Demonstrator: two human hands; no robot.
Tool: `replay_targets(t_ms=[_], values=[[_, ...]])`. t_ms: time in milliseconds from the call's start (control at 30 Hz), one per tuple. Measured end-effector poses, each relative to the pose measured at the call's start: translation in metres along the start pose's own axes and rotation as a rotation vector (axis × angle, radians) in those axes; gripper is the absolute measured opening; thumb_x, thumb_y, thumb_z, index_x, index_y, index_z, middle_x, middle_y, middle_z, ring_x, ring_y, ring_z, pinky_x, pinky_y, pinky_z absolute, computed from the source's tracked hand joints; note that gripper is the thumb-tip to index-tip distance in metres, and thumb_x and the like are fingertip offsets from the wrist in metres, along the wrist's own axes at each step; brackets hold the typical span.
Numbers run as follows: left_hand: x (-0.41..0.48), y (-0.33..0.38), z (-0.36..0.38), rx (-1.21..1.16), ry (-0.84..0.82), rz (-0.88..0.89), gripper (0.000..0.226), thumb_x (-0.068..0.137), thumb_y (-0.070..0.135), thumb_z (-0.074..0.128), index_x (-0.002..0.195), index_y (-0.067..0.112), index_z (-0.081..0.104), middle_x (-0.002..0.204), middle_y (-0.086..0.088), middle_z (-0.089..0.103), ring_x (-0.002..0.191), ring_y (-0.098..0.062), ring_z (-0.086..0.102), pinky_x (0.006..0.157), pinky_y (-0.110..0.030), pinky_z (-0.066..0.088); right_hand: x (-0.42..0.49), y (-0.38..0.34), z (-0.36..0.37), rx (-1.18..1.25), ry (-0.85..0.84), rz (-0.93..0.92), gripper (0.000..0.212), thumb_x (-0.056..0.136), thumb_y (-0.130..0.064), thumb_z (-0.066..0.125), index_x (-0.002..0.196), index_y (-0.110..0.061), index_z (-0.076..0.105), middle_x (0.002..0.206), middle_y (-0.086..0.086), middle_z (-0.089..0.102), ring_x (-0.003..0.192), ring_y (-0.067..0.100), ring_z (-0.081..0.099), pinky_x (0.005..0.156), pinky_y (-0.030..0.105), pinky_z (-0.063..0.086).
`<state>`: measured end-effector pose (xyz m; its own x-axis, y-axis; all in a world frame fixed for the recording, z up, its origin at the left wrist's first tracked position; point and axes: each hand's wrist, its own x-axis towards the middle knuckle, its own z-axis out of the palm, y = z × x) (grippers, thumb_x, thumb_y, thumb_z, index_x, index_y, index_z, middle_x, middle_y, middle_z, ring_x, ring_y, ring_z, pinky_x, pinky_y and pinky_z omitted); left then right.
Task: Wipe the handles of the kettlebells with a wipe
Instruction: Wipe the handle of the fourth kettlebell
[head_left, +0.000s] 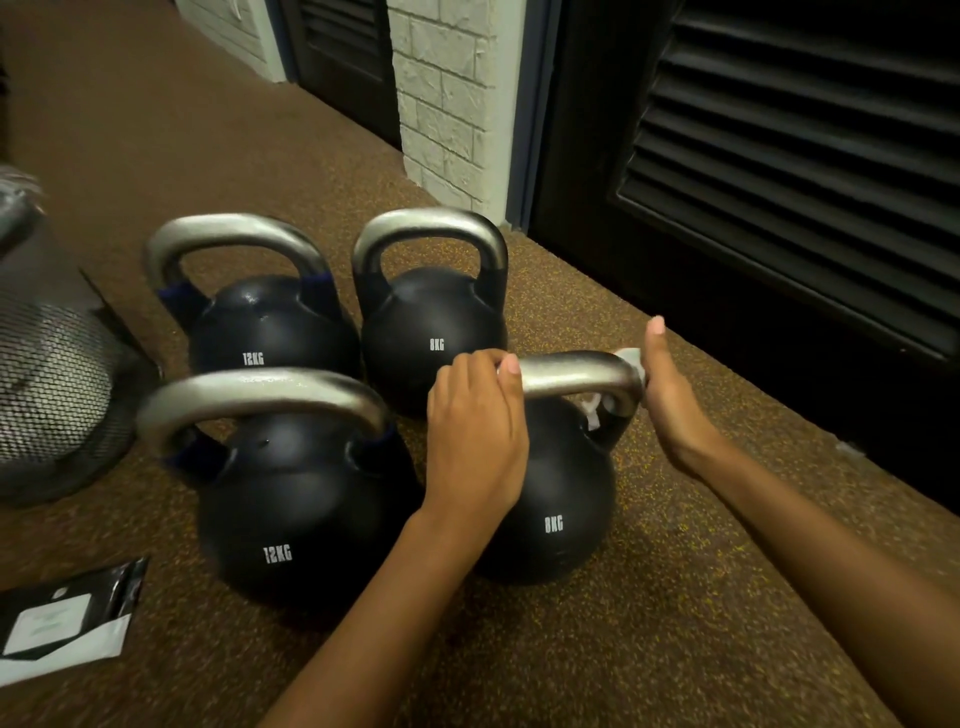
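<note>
Packet (62, 629): flat on floor (675, 597), near left.
Left hand (475, 436): fingers curled over near 8KG kettlebell (550, 499) handle (571, 371), left end.
Right hand (670, 400): wraps white wipe (629, 358) round handle's right bend, thumb up.
Behind: second 8KG kettlebell (434, 332).

Bare forearms run to a bare left hand (475, 431) and right hand (670, 395), fingernails short and rounded
</note>
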<state>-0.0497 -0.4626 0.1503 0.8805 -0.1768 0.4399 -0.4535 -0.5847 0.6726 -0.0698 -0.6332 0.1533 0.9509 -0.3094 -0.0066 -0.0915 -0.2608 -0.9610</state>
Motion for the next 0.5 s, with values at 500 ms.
replay_targets(t_ms=[500], values=[[0.0,0.0,0.001,0.005,0.009,-0.009,0.044,0.096,0.035,0.02,0.099,0.011,0.056,0.09,-0.005,0.056,0.08,-0.013,0.042,0.076,-0.027,0.033,-0.015,-0.01,0.027,-0.757,0.235,-0.554,0.045,0.099,-0.036,0.017,0.093,-0.017,0.057,0.082,-0.004,0.051,0.082,0.016,0.047,0.09,0.03,0.032]])
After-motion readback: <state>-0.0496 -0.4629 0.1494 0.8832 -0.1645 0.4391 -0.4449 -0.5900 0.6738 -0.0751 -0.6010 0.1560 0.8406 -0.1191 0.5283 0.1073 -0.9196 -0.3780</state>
